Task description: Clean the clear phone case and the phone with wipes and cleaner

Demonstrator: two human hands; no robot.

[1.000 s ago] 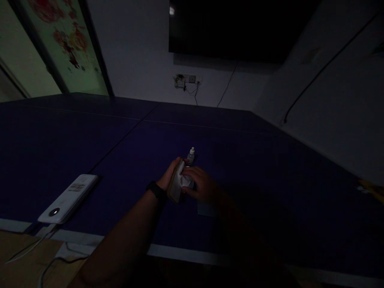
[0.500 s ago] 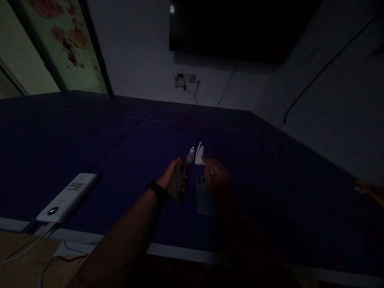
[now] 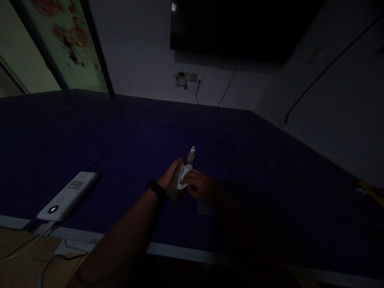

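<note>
My left hand, with a dark band on its wrist, grips a brownish phone case held tilted above the blue table. Pinched in my right hand is a crumpled white tissue, pressed against the inner or facing side of the case; which side is too dark to tell. Under my right hand lies a phone, mostly covered by the hand, its lower end showing. Just beyond both hands a small dropper-type bottle with a white cap stands upright.
On the left, a white power bank with a lit round display lies near the table's pale front edge, cables running from it. A dark screen hangs on the wall above sockets. The room is dim.
My right hand has moved left and down, bringing the tissue from beside the bottle onto the phone case. It now hides the tissue's lower part and the phone's camera end.
</note>
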